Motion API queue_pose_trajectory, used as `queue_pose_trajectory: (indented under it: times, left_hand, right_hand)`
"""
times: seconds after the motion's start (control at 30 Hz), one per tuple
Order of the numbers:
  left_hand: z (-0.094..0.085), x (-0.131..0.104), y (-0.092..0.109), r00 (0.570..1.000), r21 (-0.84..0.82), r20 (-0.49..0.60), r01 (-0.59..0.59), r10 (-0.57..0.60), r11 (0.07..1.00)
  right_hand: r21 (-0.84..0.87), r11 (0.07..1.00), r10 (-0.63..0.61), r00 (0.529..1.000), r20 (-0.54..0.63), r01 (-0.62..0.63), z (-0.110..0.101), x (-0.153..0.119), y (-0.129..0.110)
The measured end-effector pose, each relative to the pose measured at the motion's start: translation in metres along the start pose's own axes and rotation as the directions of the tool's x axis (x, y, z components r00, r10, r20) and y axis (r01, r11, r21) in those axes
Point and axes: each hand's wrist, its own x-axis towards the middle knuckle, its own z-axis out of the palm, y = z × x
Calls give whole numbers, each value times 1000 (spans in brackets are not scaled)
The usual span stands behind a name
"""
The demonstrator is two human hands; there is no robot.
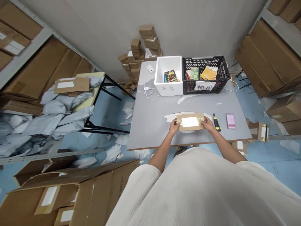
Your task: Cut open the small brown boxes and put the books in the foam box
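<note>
A small brown cardboard box (190,126) with a white label and shiny tape at its ends is held between my two hands above the grey table (150,125). My left hand (174,126) grips its left end, and my right hand (208,123) grips its right end. Beneath the box, white paper (172,116) shows on the tabletop. Just right of my right hand lies a black and yellow utility knife (216,122). Beyond it is a phone (230,121) with a pinkish, blurred screen.
Along the table's back stand a white foam box (168,89) and a black plastic crate (225,75), both holding booklets. A white phone (150,68) and charger cable lie left of them. Grey parcels (56,106) pile up at left; a large carton (103,194) stands at lower left.
</note>
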Motion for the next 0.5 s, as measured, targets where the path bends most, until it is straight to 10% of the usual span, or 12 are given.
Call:
queue_pose_trajectory:
  times: [0.5]
  left_hand:
    - [-11,-75,-13,997,33,55,51,-53,998]
  right_hand:
    - [39,999,-2,995,104,-2,-27,-76,15]
